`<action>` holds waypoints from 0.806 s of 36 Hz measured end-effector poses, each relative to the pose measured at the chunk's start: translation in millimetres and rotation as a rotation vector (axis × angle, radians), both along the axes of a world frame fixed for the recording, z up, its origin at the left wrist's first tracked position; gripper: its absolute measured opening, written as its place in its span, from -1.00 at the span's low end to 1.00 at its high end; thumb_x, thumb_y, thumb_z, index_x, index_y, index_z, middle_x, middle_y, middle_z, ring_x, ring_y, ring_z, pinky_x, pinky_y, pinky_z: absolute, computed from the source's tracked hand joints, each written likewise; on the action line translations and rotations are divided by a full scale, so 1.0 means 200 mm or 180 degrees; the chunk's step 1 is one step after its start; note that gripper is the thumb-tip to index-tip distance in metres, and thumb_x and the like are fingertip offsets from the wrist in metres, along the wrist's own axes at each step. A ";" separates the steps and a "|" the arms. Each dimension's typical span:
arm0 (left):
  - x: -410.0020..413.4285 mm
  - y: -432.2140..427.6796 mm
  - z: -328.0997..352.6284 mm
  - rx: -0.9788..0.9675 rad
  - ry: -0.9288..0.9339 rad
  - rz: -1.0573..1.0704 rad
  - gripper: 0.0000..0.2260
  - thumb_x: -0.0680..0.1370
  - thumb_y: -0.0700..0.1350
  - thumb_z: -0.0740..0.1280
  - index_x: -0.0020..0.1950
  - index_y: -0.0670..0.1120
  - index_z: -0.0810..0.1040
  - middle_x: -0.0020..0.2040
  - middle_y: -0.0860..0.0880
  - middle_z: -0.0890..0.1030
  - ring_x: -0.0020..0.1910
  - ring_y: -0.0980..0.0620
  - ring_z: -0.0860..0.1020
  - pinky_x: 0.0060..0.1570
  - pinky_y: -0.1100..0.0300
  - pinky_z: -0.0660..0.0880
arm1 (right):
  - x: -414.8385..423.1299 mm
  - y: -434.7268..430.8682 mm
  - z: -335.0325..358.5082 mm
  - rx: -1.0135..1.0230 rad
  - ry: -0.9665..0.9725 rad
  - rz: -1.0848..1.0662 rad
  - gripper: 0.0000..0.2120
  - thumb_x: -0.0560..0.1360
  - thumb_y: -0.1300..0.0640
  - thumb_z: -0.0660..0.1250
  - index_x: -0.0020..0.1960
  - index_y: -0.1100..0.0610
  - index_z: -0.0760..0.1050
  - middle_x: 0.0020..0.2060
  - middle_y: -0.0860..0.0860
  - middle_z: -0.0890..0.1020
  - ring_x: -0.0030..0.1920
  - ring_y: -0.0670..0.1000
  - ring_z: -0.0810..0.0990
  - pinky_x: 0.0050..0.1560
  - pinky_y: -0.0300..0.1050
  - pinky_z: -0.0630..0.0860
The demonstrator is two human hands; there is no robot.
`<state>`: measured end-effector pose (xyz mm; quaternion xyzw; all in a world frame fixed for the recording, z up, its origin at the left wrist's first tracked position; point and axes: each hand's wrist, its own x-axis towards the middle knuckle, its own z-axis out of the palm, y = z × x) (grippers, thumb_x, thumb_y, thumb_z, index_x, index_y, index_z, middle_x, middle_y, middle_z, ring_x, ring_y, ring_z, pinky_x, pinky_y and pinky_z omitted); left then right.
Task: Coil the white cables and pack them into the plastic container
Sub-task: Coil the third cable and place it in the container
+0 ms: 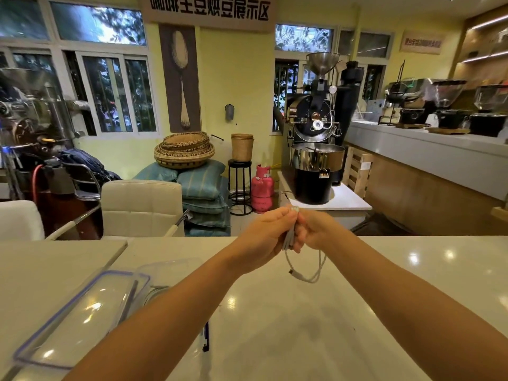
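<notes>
Both hands meet above the far side of the white table (pixel 357 298). My left hand (pixel 264 237) and my right hand (pixel 316 229) both grip a folded bundle of white cable (pixel 288 240) between them. A loose loop of that cable with its plug end (pixel 299 275) hangs below the hands, just above the tabletop. At the lower left lies the clear plastic container (pixel 170 273), partly hidden by my left forearm, with some cable visible inside it. Its clear lid with a blue rim (pixel 79 320) lies beside it.
Cream chairs (pixel 141 207) stand behind the table's far edge. Beyond them are stacked sacks, woven baskets, a pink gas cylinder (pixel 262 189) and a coffee roaster (pixel 316 149). A counter with grinders runs along the right wall.
</notes>
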<state>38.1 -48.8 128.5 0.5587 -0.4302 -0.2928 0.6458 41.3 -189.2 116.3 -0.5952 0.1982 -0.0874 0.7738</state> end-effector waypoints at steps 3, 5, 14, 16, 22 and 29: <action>-0.01 -0.01 0.01 -0.0058 0.0041 0.0099 -0.73 0.63 -0.16 -0.02 -0.15 -0.14 0.41 -0.48 0.05 0.55 -0.46 0.15 0.47 -0.36 0.34 0.44 | -0.02 0.06 -0.02 -0.0206 -0.0108 -0.0066 -0.70 0.57 0.19 0.13 -0.31 0.26 0.39 -0.64 0.15 0.44 -0.53 0.07 0.44 -0.49 -0.17 0.45; 0.00 -0.02 0.02 -0.0141 0.0096 0.0173 -0.72 0.63 -0.17 -0.02 -0.16 -0.14 0.41 -0.48 0.04 0.56 -0.47 0.14 0.48 -0.37 0.34 0.45 | -0.02 0.09 -0.01 -0.0380 -0.0137 -0.0167 -0.71 0.58 0.22 0.11 -0.23 0.31 0.46 -0.41 0.31 0.47 -0.39 0.14 0.43 -0.32 -0.12 0.43; 0.05 -0.08 0.08 -0.0564 0.0580 0.0872 -0.72 0.62 -0.13 0.05 -0.23 -0.13 0.42 -0.47 0.01 0.55 -0.48 0.13 0.50 -0.40 0.34 0.49 | -0.08 0.23 -0.08 -0.1262 -0.0156 0.0470 -0.72 0.57 0.08 0.12 -0.28 0.11 0.42 -0.37 0.05 0.47 -0.34 -0.02 0.44 -0.25 -0.17 0.42; 0.08 -0.08 0.09 -0.0613 0.0598 0.1021 -0.73 0.62 -0.14 0.06 -0.23 -0.14 0.42 -0.46 -0.02 0.54 -0.48 0.13 0.50 -0.39 0.34 0.50 | -0.10 0.23 -0.08 -0.1583 -0.0119 0.0607 -0.77 0.53 0.20 0.19 -0.30 0.08 0.42 -0.31 0.03 0.47 -0.29 -0.05 0.38 -0.23 -0.20 0.37; 0.15 -0.07 0.07 -0.0289 -0.0105 0.1384 -0.76 0.64 -0.16 -0.01 -0.17 -0.10 0.34 -0.33 -0.05 0.54 -0.46 0.20 0.54 -0.32 0.37 0.50 | -0.15 0.25 -0.06 -0.1371 -0.0121 0.1187 -0.79 0.57 0.25 0.13 0.06 0.31 0.50 -0.27 0.10 0.56 -0.36 -0.09 0.59 -0.25 -0.28 0.55; 0.17 -0.07 0.02 0.0084 -0.0568 0.1635 -0.79 0.64 -0.12 0.01 -0.17 -0.05 0.32 -0.24 -0.04 0.54 -0.38 0.12 0.52 -0.45 0.35 0.47 | -0.21 0.25 0.01 -0.1080 -0.0103 0.1376 -0.81 0.54 0.34 0.15 -0.20 0.14 0.41 -0.33 0.10 0.56 -0.47 -0.08 0.57 -0.42 -0.27 0.57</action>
